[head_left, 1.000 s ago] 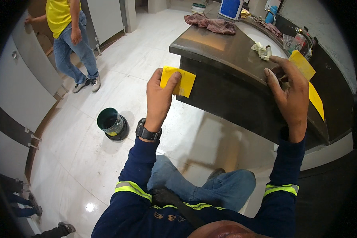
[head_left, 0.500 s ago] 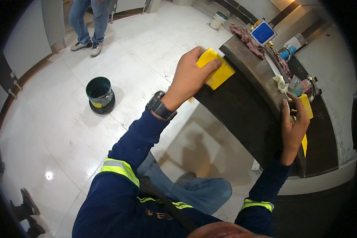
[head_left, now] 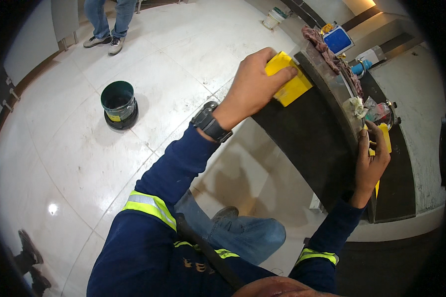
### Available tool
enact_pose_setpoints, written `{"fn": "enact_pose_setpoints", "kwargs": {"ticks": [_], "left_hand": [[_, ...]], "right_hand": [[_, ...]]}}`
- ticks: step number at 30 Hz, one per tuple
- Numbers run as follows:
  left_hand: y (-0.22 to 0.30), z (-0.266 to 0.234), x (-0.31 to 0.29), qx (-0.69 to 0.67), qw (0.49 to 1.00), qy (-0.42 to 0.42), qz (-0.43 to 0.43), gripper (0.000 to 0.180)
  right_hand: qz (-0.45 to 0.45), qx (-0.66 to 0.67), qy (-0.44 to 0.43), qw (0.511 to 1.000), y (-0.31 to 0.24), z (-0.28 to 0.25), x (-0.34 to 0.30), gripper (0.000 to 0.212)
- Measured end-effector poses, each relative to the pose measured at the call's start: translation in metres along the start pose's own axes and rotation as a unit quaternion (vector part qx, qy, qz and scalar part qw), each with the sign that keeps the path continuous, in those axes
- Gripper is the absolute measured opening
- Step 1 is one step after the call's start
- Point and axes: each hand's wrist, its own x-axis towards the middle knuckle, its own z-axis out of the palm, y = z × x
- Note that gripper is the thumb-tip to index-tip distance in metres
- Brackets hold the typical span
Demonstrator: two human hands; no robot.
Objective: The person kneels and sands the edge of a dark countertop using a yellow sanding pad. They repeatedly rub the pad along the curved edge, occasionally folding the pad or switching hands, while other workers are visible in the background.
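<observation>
My left hand [head_left: 255, 86] is closed on a flat, folded yellow sheet [head_left: 291, 88], thumb across its face. That sheet lies over the far end of a dark counter panel [head_left: 302, 128], beside the raised ledge [head_left: 327, 81]. Lower along the same ledge, my right hand [head_left: 374, 161] is bent over its edge, thumb on the near side and fingers on the far side. Another yellow piece [head_left: 385, 138] shows just beyond those fingers, partly hidden by them. Crumpled pale paper [head_left: 355, 107] sits on the ledge above my right hand.
A dark green bucket [head_left: 118, 106] stands on the white tiled floor. Reddish cloth [head_left: 318, 40], a blue-faced box [head_left: 338, 40] and a clear plastic bag [head_left: 378, 110] lie along the counter. A white bucket [head_left: 273, 19] is farther back. Another person's legs [head_left: 108, 20] are at the upper left.
The view has shifted slightly. My left hand, with the yellow sheet, appears a little farther right and up. My right hand stays bent over the ledge.
</observation>
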Motion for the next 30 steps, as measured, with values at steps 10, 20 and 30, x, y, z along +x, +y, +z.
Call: {"fn": "enact_pose_setpoints", "kwargs": {"ticks": [10,20,30], "left_hand": [[-0.007,-0.006,-0.007,-0.011,0.999,-0.008,0.035,0.043],[0.001,-0.003,-0.007,-0.016,0.998,0.0,0.063,0.041],[-0.002,-0.008,-0.004,-0.014,0.999,-0.033,-0.02,0.039]], "right_hand": [[0.001,0.012,-0.002,1.0,0.003,0.001,-0.001,0.027],[-0.007,-0.006,0.01,1.0,0.0,0.0,0.0,0.025],[-0.01,0.025,0.013,1.0,-0.005,-0.002,0.002,0.027]]}}
